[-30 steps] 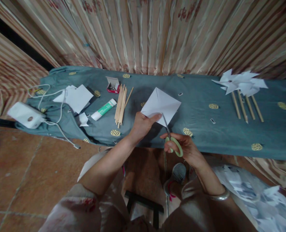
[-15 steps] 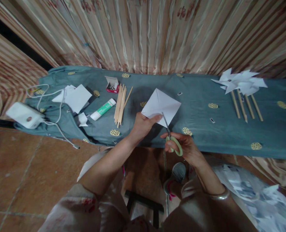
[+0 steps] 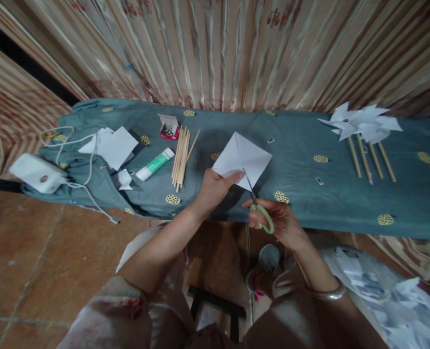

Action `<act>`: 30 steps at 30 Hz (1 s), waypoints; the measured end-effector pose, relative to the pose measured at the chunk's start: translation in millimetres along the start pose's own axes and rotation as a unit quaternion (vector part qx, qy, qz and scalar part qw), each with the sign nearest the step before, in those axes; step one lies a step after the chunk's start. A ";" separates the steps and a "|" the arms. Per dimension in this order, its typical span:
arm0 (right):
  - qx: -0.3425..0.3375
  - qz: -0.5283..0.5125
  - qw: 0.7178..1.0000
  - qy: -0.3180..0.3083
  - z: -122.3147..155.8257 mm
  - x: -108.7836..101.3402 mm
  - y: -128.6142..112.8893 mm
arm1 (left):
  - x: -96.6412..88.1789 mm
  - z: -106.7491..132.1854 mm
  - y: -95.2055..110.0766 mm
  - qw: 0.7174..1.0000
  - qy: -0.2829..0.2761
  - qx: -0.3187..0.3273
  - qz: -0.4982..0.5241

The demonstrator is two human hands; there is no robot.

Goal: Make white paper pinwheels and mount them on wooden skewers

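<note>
My left hand (image 3: pixel 213 188) pinches the near corner of a white square sheet of paper (image 3: pixel 242 156) creased along its diagonals, held just above the blue-grey cloth (image 3: pixel 302 194). My right hand (image 3: pixel 276 220) grips green-handled scissors (image 3: pixel 258 208), fingers through the loops. The blades point up into the paper's near edge, right beside my left thumb.
A bundle of wooden sticks (image 3: pixel 182 152), a green-and-white glue tube (image 3: pixel 155 164) and a small red box of pins (image 3: pixel 169 128) lie to the left. Farther left are white paper sheets (image 3: pixel 115 145) and a white charger with cable (image 3: pixel 37 174). Finished paper pinwheels (image 3: pixel 363 127) lie at right.
Almost nothing differs; my right hand and the scissors have crept slightly up toward the paper. The left hand keeps its hold.
</note>
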State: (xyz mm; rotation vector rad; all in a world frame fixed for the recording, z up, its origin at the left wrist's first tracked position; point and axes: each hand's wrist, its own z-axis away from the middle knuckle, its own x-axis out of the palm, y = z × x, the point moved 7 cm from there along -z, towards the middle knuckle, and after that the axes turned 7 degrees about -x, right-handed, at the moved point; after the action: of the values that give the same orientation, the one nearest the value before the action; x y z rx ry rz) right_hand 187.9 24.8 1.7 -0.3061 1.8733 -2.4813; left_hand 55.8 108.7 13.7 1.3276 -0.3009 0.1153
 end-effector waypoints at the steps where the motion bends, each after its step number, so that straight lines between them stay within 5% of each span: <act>1: 0.000 -0.001 1.000 0.001 0.0 -0.1 0.4 | 0.0 0.1 -0.2 1.000 0.000 -0.002 0.003; 16: -0.001 -0.005 1.000 0.008 -0.5 1.6 -2.9 | -0.1 1.1 0.4 1.000 0.004 -0.017 -0.004; 30: 0.033 0.050 0.994 -0.090 14.1 -0.4 -5.2 | -10.7 -5.9 12.0 0.999 0.028 0.015 0.039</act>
State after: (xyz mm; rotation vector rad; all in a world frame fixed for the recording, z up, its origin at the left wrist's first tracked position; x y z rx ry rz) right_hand 191.2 12.9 10.3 -0.4084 1.6928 -2.3577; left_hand 43.4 118.3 20.6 1.3395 -0.3037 0.2234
